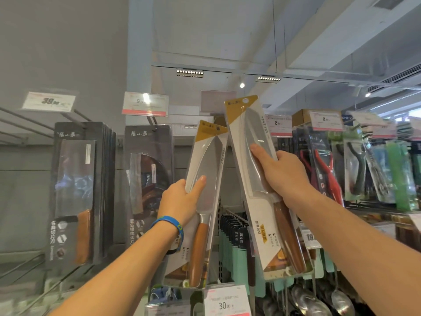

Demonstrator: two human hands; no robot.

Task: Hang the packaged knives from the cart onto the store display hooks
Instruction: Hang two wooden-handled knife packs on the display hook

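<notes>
black boxed cleavers (77, 192) hang at the left edge of the grey display wall (25, 179). the left hand (180, 201), wearing a blue wristband (168, 224), pinches a white-and-gold packaged knife with a wooden handle (205, 167), thumb across the front. the right hand (280, 172) holds a second matching pack (246, 133) higher, fingers (257, 151) curled round it. the pack tops seem to touch.

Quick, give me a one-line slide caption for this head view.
Left hand holds up the lower knife pack, right hand the higher knife pack, beside hanging dark cleaver packs.
</notes>
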